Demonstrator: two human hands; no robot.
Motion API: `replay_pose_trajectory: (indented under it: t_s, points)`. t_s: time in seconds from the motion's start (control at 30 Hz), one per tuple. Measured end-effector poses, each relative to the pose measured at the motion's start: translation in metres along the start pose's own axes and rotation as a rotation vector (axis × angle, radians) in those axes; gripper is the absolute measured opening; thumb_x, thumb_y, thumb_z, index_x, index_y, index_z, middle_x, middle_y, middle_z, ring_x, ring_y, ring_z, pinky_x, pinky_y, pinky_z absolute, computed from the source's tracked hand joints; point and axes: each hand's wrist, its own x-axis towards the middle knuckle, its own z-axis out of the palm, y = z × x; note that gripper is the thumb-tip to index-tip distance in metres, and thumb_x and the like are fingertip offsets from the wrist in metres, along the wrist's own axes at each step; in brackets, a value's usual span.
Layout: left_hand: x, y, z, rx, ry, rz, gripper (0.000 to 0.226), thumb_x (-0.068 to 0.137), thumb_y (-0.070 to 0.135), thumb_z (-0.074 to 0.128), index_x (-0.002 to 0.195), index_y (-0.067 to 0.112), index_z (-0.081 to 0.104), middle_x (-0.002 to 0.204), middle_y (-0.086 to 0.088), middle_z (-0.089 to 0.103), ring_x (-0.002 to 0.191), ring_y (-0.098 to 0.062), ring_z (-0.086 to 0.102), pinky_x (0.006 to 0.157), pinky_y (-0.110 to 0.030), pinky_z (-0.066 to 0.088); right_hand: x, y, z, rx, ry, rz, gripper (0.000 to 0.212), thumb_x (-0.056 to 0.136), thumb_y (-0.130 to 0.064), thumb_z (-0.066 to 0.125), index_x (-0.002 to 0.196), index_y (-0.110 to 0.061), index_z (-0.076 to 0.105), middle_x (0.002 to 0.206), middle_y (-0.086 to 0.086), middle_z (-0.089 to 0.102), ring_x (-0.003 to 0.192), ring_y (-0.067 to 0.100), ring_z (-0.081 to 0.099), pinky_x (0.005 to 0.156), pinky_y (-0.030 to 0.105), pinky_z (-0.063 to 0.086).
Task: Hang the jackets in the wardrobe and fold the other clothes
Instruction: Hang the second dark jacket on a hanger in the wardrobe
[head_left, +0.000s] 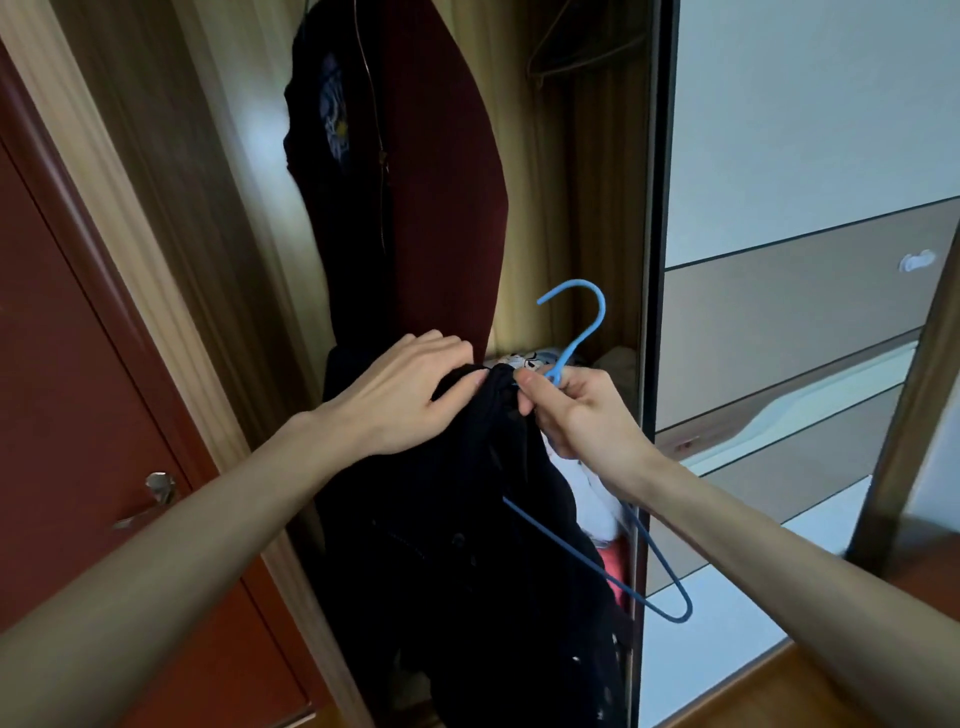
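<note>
A black jacket (467, 545) hangs down in front of the open wardrobe, half on a blue wire hanger (576, 332). My right hand (576, 410) pinches the hanger's neck just under the hook, at the jacket's collar. My left hand (400, 395) grips the collar fabric on the left side. The hanger's right arm (670, 608) sticks out bare below my right wrist; its left arm is hidden inside the jacket. Two garments hang in the wardrobe behind: a dark maroon one (441, 182) and a black one (322, 119) with a print.
Folded clothes (524, 358) lie on a wardrobe shelf behind my hands. An empty brown hanger (582, 57) hangs at top right. The mirrored sliding door (789, 260) stands to the right, a red-brown room door with a handle (156, 493) to the left.
</note>
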Motion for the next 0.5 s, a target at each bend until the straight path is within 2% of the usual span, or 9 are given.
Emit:
replay_pose_trajectory:
  t_s: [0.07,0.13,0.2,0.3,0.33,0.37,0.43,0.5]
  points:
    - [0.000,0.000,0.003,-0.067,0.049,-0.031,0.035,0.104,0.047,0.036,0.080,0.023,0.048,0.073,0.013,0.045,0.074,-0.009,0.042,0.071,-0.028,0.027,0.003,-0.003,-0.012,0.058,-0.110,0.061,0.028,0.103,-0.024,0.064,0.080,-0.007,0.064,0.061,0.000,0.046,0.054,0.011,0.040,0.053,0.021,0.035]
    - [-0.001,-0.001,0.004,-0.124,0.077,-0.061,0.035,0.103,0.044,0.039,0.079,0.022,0.050,0.073,0.010,0.047,0.076,-0.010,0.045,0.072,-0.028,0.029,0.005,0.000,-0.027,0.143,-0.194,0.111,0.028,0.097,-0.037,0.069,0.098,-0.008,0.069,0.085,0.000,0.062,0.077,0.012,0.055,0.073,0.025,0.044]
    - [-0.001,-0.002,0.002,-0.171,0.101,-0.091,0.034,0.104,0.041,0.044,0.077,0.020,0.051,0.072,0.008,0.049,0.077,-0.013,0.047,0.074,-0.029,0.034,0.005,0.015,-0.038,0.161,-0.159,0.186,0.044,0.087,-0.043,0.071,0.115,-0.009,0.069,0.106,0.002,0.067,0.099,0.014,0.061,0.092,0.033,0.042]
    - [-0.001,0.001,-0.004,-0.210,0.149,-0.121,0.037,0.104,0.038,0.048,0.073,0.018,0.051,0.069,0.007,0.049,0.076,-0.015,0.049,0.075,-0.029,0.037,-0.006,0.048,-0.039,0.051,-0.191,0.245,0.042,0.087,-0.034,0.068,0.121,-0.009,0.071,0.122,0.007,0.072,0.118,0.020,0.066,0.115,0.046,0.040]
    - [0.000,0.002,-0.007,-0.215,0.166,-0.127,0.037,0.104,0.036,0.050,0.072,0.018,0.050,0.068,0.007,0.049,0.075,-0.015,0.049,0.075,-0.028,0.037,-0.012,0.057,-0.034,-0.023,-0.228,0.258,0.042,0.092,-0.035,0.067,0.124,-0.009,0.071,0.126,0.012,0.071,0.123,0.023,0.065,0.118,0.048,0.040]
    - [0.001,0.003,-0.009,-0.222,0.180,-0.130,0.037,0.105,0.033,0.052,0.071,0.018,0.049,0.067,0.008,0.048,0.074,-0.014,0.049,0.075,-0.027,0.036,-0.020,0.063,-0.027,-0.084,-0.234,0.258,0.044,0.099,-0.037,0.064,0.129,-0.005,0.067,0.129,0.019,0.067,0.125,0.025,0.062,0.113,0.048,0.043]
    - [0.002,0.002,-0.012,-0.240,0.196,-0.139,0.038,0.104,0.030,0.055,0.070,0.019,0.046,0.066,0.009,0.048,0.073,-0.013,0.049,0.073,-0.026,0.036,-0.034,0.073,-0.008,-0.136,-0.191,0.186,0.044,0.108,-0.033,0.054,0.135,0.001,0.060,0.133,0.025,0.060,0.126,0.019,0.057,0.102,0.038,0.047]
    - [0.003,0.001,-0.014,-0.240,0.207,-0.162,0.039,0.104,0.032,0.055,0.069,0.016,0.046,0.065,0.008,0.048,0.073,-0.015,0.050,0.072,-0.028,0.038,-0.046,0.082,0.010,-0.235,-0.098,-0.010,0.045,0.103,-0.033,0.062,0.141,-0.012,0.054,0.135,0.013,0.061,0.121,0.008,0.060,0.094,0.031,0.048]
